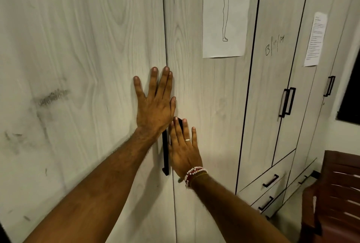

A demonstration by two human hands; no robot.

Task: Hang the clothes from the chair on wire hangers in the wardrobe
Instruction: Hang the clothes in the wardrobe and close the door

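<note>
Both hands lie flat, fingers straight, holding nothing: left hand (153, 104) just above right hand (185, 149), at the door seam of the shut wardrobe (97, 48). Press evenly beside the handle (165, 151) between them. The chair (335, 194), seemingly bare, stands well to their right.

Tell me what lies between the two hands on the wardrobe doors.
Head view: a black door handle and the door seam run between the left hand and the right hand, both pressed flat.

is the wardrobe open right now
No, the wardrobe doors are shut edge to edge, with the left hand and right hand flat against them.
</note>
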